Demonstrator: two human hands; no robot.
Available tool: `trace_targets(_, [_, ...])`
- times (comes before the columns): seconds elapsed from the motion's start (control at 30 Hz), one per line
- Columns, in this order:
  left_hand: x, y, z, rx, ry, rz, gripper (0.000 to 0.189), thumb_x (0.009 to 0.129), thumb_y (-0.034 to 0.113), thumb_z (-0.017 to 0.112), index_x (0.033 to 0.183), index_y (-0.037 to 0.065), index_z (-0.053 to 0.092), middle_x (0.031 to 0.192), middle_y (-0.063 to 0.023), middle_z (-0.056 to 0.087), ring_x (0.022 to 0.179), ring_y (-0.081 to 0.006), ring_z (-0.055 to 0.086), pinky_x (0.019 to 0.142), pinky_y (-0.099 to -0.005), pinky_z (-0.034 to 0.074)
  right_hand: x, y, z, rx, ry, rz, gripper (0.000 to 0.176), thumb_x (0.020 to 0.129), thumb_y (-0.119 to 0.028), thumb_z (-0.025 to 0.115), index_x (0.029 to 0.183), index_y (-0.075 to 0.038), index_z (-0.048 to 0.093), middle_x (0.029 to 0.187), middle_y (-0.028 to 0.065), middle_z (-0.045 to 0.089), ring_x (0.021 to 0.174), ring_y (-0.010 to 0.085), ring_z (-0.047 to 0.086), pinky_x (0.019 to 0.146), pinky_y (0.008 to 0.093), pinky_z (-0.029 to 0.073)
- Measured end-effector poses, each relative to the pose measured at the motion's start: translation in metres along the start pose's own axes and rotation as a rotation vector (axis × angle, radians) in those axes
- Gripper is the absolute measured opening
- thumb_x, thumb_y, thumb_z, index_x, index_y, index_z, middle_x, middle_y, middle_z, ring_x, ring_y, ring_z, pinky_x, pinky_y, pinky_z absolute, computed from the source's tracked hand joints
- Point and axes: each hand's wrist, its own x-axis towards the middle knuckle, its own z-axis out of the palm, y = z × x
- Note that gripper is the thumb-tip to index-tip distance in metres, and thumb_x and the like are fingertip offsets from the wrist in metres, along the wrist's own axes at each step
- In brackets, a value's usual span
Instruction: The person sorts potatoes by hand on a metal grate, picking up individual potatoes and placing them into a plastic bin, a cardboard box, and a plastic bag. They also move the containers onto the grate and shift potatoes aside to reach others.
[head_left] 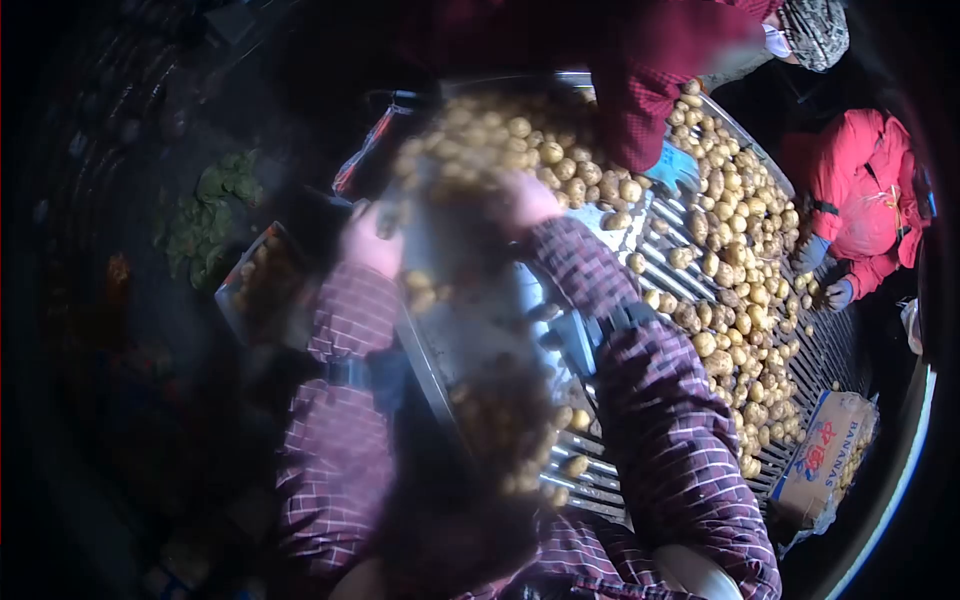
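Note:
My left hand (372,242) reaches forward at the left edge of a pale metal chute (440,235). A small brownish shape shows at its fingertips, too blurred to name. To its right, my right hand (526,203) is beside a heap of potatoes (470,135). Motion smears the fingers of both hands, so I cannot make out whether they grip anything. A few potatoes (422,292) lie on the chute below my left hand. A dark blur covers part of the chute between my forearms.
A co-worker's blue-gloved hand (673,168) touches potatoes spread over a slatted metal grate (668,240). Another person in a red jacket (865,190) stands at the right edge. A cardboard banana box (815,465) is at lower right; a box (240,265) stands at left.

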Motion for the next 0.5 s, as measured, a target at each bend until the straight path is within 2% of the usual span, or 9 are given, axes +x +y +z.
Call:
trace_targets(0.03, [0.01,0.0,-0.004,0.013,0.036,0.037,0.024,0.069,-0.001,0.065,0.092,0.006,0.068,0.085,-0.01,0.064,0.077,-0.0254,0.066,0.069,-0.0338,0.053,0.026,-0.001,0.013,-0.007,0.026,-0.006,0.034,0.085,-0.021,0.056,0.119,-0.019,0.061,0.109,0.0123,0.062,0.103,0.0319,0.058,0.09,0.043,0.048])
trace_targets(0.1, [0.03,-0.018,0.004,-0.013,-0.073,0.029,0.032,0.07,0.002,0.066,0.102,0.008,0.067,0.09,-0.0125,0.064,0.084,-0.0296,0.065,0.075,-0.0364,0.053,0.055,0.0,0.033,-0.121,0.054,-0.085,0.034,0.086,-0.022,0.055,0.119,-0.019,0.061,0.112,0.0118,0.06,0.106,0.0313,0.057,0.091,0.0422,0.047])
trace_targets(0.23, [0.065,-0.002,0.02,0.428,-0.37,-0.045,0.046,0.075,0.016,0.067,0.121,0.011,0.059,0.108,-0.0182,0.06,0.104,-0.0354,0.058,0.089,-0.0428,0.048,0.073,0.003,0.058,-0.442,0.166,-0.053,0.034,0.086,-0.019,0.053,0.12,-0.02,0.061,0.124,0.0119,0.052,0.112,0.0324,0.054,0.095,0.0418,0.045])
trace_targets(0.3, [0.081,0.003,0.023,0.531,-0.597,-0.111,0.049,0.076,0.018,0.067,0.123,0.011,0.058,0.11,-0.019,0.06,0.108,-0.0342,0.057,0.092,-0.0425,0.047,0.075,0.007,0.047,-0.316,-0.102,0.107,0.036,0.087,-0.018,0.053,0.121,-0.021,0.06,0.132,0.0126,0.046,0.119,0.0349,0.049,0.097,0.0432,0.045])
trace_targets(0.33, [0.091,0.025,0.016,0.536,-0.754,-0.193,0.048,0.08,0.016,0.063,0.127,0.011,0.055,0.127,-0.0188,0.056,0.118,-0.0352,0.053,0.101,-0.0424,0.043,0.073,0.013,0.039,-0.271,-0.146,0.137,0.035,0.086,-0.018,0.054,0.121,-0.02,0.06,0.133,0.0129,0.045,0.12,0.0348,0.049,0.096,0.0434,0.045])
trace_targets(0.37, [0.094,0.019,0.023,0.546,-0.753,-0.178,0.049,0.08,0.017,0.063,0.128,0.012,0.054,0.127,-0.0191,0.056,0.118,-0.0352,0.053,0.101,-0.0425,0.043,0.07,0.019,0.033,-0.228,-0.184,0.165,0.035,0.086,-0.018,0.055,0.121,-0.02,0.06,0.133,0.0132,0.045,0.121,0.0347,0.048,0.096,0.0437,0.046])
trace_targets(0.4, [0.096,0.011,0.031,0.556,-0.752,-0.162,0.05,0.08,0.017,0.064,0.129,0.012,0.054,0.126,-0.0193,0.056,0.119,-0.0351,0.053,0.102,-0.0425,0.043,0.063,0.027,0.039,-0.241,-0.038,0.103,0.034,0.083,-0.018,0.06,0.117,-0.015,0.06,0.125,0.0152,0.053,0.115,0.0337,0.054,0.092,0.043,0.048])
trace_targets(0.47, [0.095,0.007,0.041,0.544,-0.804,-0.202,0.05,0.081,0.019,0.063,0.129,0.013,0.053,0.13,-0.0217,0.052,0.119,-0.0358,0.052,0.103,-0.042,0.042,0.065,0.052,0.056,-0.168,-0.036,-0.033,0.036,0.082,-0.018,0.061,0.118,-0.012,0.059,0.119,0.0162,0.058,0.11,0.0326,0.057,0.091,0.0418,0.048])
trace_targets(0.5, [0.089,0.007,0.044,0.552,-0.767,-0.187,0.05,0.081,0.02,0.063,0.13,0.014,0.053,0.132,-0.0224,0.05,0.119,-0.0361,0.052,0.103,-0.042,0.041,0.049,0.065,0.047,0.085,-0.065,0.045,0.041,0.08,-0.018,0.065,0.12,-0.011,0.059,0.114,0.0142,0.061,0.105,0.0291,0.06,0.09,0.0385,0.049])
